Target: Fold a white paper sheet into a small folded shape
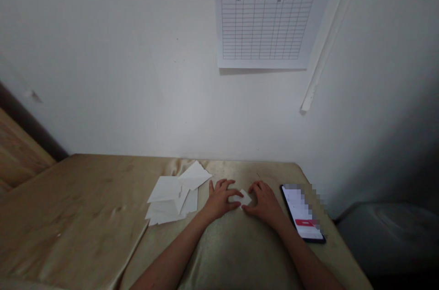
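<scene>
A small folded piece of white paper (244,198) lies on the tan padded surface between my two hands. My left hand (222,198) holds its left side, thumb and index finger closed on the edge while the other fingers spread away. From the right, my right hand (263,201) grips the same paper, with the thumb at its lower edge and curled fingers at its upper edge. Close by on the left sits a loose pile of white paper sheets (166,189), overlapping at different angles.
A phone (302,212) with a lit screen, partly pixelated, lies right of my right hand. The surface (85,207) meets a white wall (137,75) bearing a printed table sheet (264,24) and a cable cover (322,56). A dark grey object (387,235) stands beyond the right edge.
</scene>
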Demonstrator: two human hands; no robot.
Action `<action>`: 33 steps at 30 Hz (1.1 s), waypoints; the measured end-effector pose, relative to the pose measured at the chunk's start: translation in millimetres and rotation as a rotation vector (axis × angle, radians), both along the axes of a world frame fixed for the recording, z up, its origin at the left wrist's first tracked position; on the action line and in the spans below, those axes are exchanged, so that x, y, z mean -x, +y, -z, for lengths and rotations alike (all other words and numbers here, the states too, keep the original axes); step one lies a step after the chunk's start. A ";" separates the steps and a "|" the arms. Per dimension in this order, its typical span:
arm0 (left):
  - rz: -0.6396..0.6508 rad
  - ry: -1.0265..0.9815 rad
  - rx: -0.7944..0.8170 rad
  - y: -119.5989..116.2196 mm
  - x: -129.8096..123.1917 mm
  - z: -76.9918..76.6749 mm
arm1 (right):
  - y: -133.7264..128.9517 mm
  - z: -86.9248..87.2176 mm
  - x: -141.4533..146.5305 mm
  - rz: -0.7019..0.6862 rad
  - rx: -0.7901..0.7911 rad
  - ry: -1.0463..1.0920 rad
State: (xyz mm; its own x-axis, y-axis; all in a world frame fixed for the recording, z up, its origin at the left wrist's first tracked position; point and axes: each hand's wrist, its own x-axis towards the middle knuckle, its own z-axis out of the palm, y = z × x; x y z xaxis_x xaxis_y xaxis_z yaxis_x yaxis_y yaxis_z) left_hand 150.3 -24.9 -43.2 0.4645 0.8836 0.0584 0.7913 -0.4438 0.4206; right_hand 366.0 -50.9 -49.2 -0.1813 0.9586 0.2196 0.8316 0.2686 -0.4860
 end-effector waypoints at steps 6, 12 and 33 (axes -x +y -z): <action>0.003 0.002 0.005 -1.3 -0.2 -3.5 | 0.6 5.0 -2.8 -0.012 -0.016 0.016; 0.013 -0.007 0.007 -1.6 0.3 -5.2 | 4.1 9.8 -5.8 -0.019 -0.004 0.044; 0.003 0.014 0.009 -1.2 -0.4 -5.0 | 15.7 14.1 0.7 0.090 -0.107 -0.045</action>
